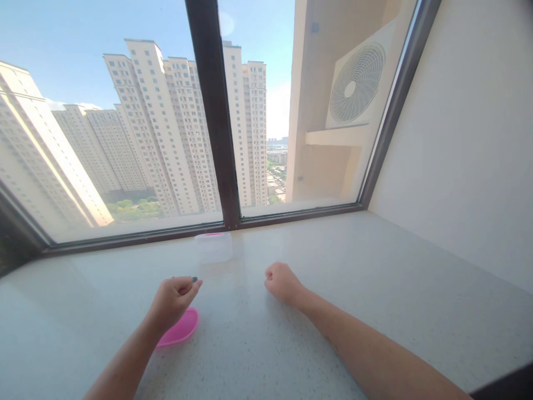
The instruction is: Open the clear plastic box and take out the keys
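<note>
My left hand [175, 297] is closed in a pinch, with a small dark object [194, 279] showing at the fingertips; its kind is too small to make out. Below and partly behind that hand lies a shallow pink dish or lid [183, 329] on the pale speckled windowsill [258, 350]. To the right, my right hand [282, 282] is curled into a fist just over or on the sill. Whatever its fingers hold, if anything, is hidden. Farther back, near the window frame, stands a whitish translucent container [214, 248] with pink along its top.
A dark window frame [228, 189] borders the sill at the back, with glass on both sides of its upright. A white wall [458, 139] closes off the right side. Outside are tall buildings and an air-conditioner unit [356, 83].
</note>
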